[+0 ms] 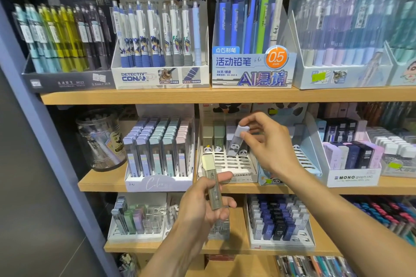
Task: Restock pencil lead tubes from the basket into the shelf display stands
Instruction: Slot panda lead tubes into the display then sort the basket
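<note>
Two lead tubes are in hand at this moment. Right hand (267,141) pinches a tube with a white cap (238,141) by its top, thumb and fingertips closed on the cap; the tube hangs tilted over the back rows of the white panda stand (227,162) on the middle shelf (101,183). Its lower end sits at or just above the slots; I cannot tell whether it has entered one. Left hand (207,200) grips a tube with a pale yellow cap (212,184), fingers curled round its lower half, held upright in front of the shelf edge and apart from any stand.

Stand status: a few tubes stand along the back row of the panda stand, with pale green caps at the left; most of the front slots show open. Judgement: this stand is only at the start of being filled, and many slots remain.

Neighbours: the pastel stand (157,153) to the left looks full. The stand with dark tubes (351,157) to the right looks well stocked. On the lower shelf, the left stand (137,220) has open slots toward the front, and the stand of blue and black tubes (279,220) is mostly filled.

Basket: not in view, so remaining stock cannot be counted. Overall, the task reads as mid-way at best, with one tube about to be seated, one waiting.
</note>
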`<state>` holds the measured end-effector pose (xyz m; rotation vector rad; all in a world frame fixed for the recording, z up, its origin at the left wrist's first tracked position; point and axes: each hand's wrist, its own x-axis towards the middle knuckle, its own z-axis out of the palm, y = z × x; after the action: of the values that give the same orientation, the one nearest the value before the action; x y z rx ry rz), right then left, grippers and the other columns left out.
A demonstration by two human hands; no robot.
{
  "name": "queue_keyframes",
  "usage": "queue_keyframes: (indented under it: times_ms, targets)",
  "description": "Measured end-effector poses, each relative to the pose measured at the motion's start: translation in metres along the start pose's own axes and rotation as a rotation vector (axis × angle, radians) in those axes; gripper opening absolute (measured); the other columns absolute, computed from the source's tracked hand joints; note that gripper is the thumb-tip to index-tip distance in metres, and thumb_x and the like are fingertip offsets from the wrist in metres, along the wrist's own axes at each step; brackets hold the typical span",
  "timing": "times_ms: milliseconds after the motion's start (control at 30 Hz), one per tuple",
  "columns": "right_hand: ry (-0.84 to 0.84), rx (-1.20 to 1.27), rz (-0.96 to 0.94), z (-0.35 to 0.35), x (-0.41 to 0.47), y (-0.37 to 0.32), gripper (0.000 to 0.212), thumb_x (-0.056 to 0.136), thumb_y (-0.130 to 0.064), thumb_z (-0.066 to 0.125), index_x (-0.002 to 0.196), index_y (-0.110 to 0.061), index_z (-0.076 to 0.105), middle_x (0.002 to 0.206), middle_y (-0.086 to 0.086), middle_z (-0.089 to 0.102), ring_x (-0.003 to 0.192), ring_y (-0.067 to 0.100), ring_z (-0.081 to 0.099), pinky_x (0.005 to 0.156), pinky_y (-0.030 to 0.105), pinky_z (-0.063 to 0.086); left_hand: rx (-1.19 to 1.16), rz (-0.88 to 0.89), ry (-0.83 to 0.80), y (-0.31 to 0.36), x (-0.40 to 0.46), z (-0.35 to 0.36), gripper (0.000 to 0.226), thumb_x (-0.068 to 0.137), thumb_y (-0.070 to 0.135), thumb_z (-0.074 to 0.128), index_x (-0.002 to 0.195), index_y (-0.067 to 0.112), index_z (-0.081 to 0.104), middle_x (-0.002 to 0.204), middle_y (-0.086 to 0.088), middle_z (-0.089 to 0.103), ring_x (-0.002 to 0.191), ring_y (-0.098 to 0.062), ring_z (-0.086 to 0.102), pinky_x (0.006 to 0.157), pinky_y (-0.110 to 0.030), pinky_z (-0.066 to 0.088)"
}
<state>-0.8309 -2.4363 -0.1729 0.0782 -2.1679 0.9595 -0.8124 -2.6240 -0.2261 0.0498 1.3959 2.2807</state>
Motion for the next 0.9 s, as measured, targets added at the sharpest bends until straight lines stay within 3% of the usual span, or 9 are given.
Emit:
queue_keyframes:
  times_ms: [200, 300, 433, 700, 900]
  targets:
    - [-0.027, -0.008, -0.017, -0.002, 0.001, 0.002, 0.017, 0.092, -0.010, 0.072, 0.101, -0.024, 0.068, 0.093, -0.017, 0.068, 0.089, 0.003, 0.066, 0.075, 0.022, 0.059, 0.035, 0.048, 0.018, 0.003, -0.004, 0.004, 0.029, 0.105, 0.006, 0.045, 0.116, -0.001, 0.071, 0.122, -0.017, 0.070, 0.069, -0.030, 0.070, 0.039, -0.028, 0.049]
    - [-0.039, -0.035, -0.061, -0.001, 0.001, 0.000, 0.017, 0.093, -0.009, 0.072, 0.103, -0.022, 0.068, 0.091, -0.014, 0.068, 0.089, 0.004, 0.067, 0.076, 0.022, 0.059, 0.053, 0.060, 0.006, 0.003, -0.005, 0.005, 0.024, 0.106, 0.007, 0.050, 0.117, -0.001, 0.070, 0.119, -0.012, 0.075, 0.079, -0.031, 0.074, 0.046, -0.030, 0.057]
    - [-0.102, -0.193, -0.138, 0.006, 0.008, 0.000, 0.023, 0.091, -0.010, 0.073, 0.110, -0.023, 0.071, 0.094, -0.010, 0.066, 0.082, 0.001, 0.064, 0.078, 0.018, 0.055, 0.148, 0.092, -0.008, 0.002, -0.006, 0.002, 0.025, 0.104, 0.011, 0.056, 0.121, 0.012, 0.074, 0.115, -0.020, 0.074, 0.089, -0.027, 0.077, 0.053, -0.028, 0.060]
    - [-0.139, -0.370, -0.188, 0.011, 0.014, 0.004, 0.032, 0.089, -0.011, 0.074, 0.118, -0.025, 0.070, 0.091, -0.007, 0.061, 0.083, 0.006, 0.052, 0.077, 0.020, 0.036, 0.172, 0.166, 0.054, 0.004, -0.005, -0.002, 0.018, 0.098, 0.009, 0.066, 0.114, 0.004, 0.073, 0.102, -0.011, 0.080, 0.093, -0.027, 0.079, 0.061, -0.022, 0.062]
    - [-0.179, -0.398, -0.158, 0.014, 0.016, -0.002, 0.037, 0.089, -0.007, 0.072, 0.122, -0.023, 0.070, 0.094, -0.002, 0.062, 0.089, 0.015, 0.058, 0.082, 0.032, 0.050, 0.115, 0.137, 0.013, 0.005, -0.006, -0.003, 0.022, 0.106, 0.009, 0.052, 0.120, 0.004, 0.069, 0.104, -0.013, 0.080, 0.098, -0.027, 0.078, 0.081, -0.033, 0.064]
